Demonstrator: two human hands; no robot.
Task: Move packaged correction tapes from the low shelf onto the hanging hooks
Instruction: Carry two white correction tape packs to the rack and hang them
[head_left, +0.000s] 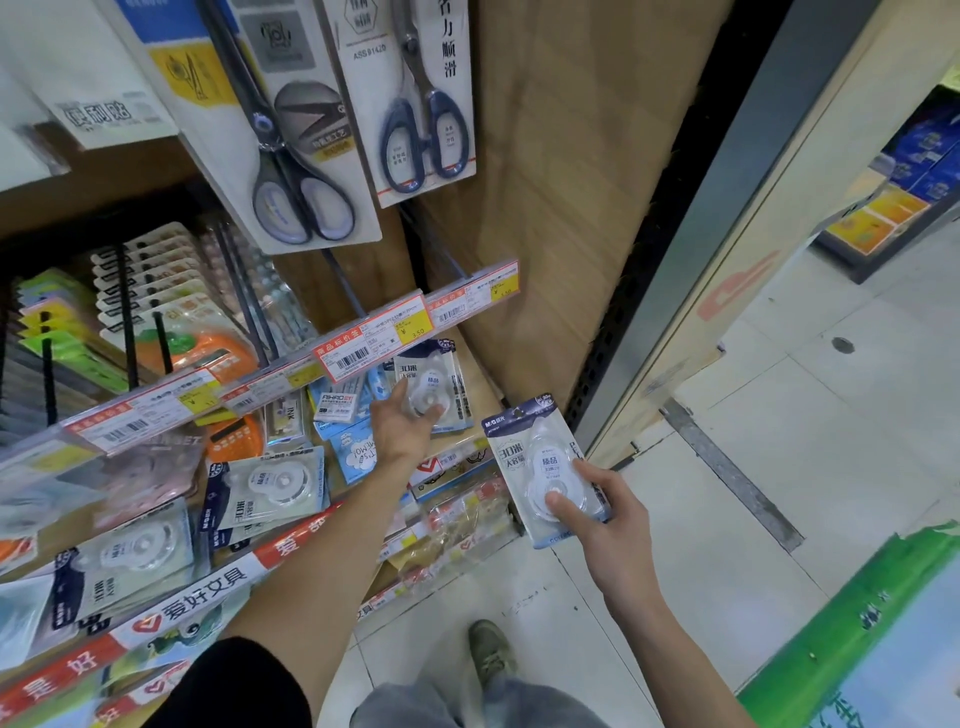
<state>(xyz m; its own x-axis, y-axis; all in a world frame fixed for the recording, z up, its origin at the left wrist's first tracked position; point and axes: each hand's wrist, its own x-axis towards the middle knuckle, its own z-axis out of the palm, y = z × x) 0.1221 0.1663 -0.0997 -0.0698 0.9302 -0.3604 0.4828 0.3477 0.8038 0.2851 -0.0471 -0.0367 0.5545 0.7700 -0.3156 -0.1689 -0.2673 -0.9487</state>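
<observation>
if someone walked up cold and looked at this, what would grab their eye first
Probably the two outstretched arms: the right hand grips a packaged correction tape over the floor, while the left hand reaches down to another pack on the low shelf. Next, the big carded scissors hanging at the top, and the red and yellow price tags along the rail across the middle.

Four packaged correction tapes (545, 467) are showing: two lying at the low shelf's (291, 551) left end, two in hand. Two packs of scissors (426, 104) are hanging above.
</observation>
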